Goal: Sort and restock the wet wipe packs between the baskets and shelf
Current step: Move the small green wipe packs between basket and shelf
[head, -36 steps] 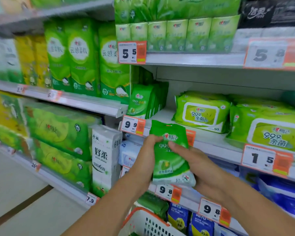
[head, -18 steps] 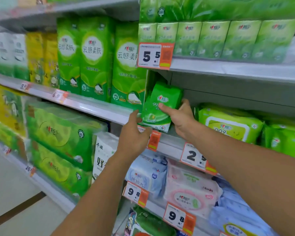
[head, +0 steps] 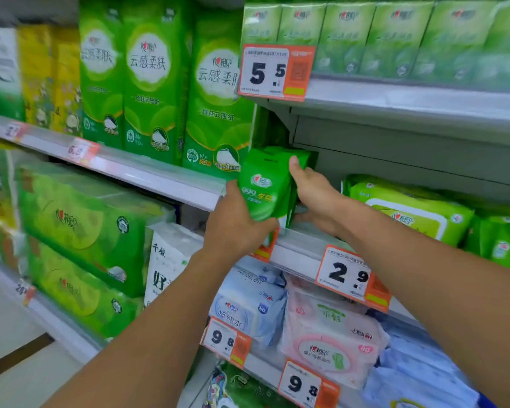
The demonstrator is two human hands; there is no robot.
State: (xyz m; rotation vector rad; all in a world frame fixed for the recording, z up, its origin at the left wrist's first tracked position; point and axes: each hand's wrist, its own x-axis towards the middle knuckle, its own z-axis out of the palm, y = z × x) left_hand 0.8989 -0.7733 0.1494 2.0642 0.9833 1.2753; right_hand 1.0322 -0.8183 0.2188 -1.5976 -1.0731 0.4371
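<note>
Tall green tissue packs [head: 156, 83] are stood upright in a row at upper left, with yellow packs [head: 49, 75] lined up just beside them on the left; small green tissue packets [head: 374, 36] are ranged along the top right; a "5.5" price tag [head: 276, 72] is hung below them; bulky green tissue bundles [head: 80, 219] are stacked at lower left; a white pack [head: 168, 260] is wedged beside them; the floor [head: 9, 334] is glimpsed at bottom left.

A single head-worn camera looks forward and slightly down, close to the shelf [head: 301, 248] edge, facing its "2.9" price tag [head: 346, 273] at arm's reach; shelving runs off leftward from it.
</note>
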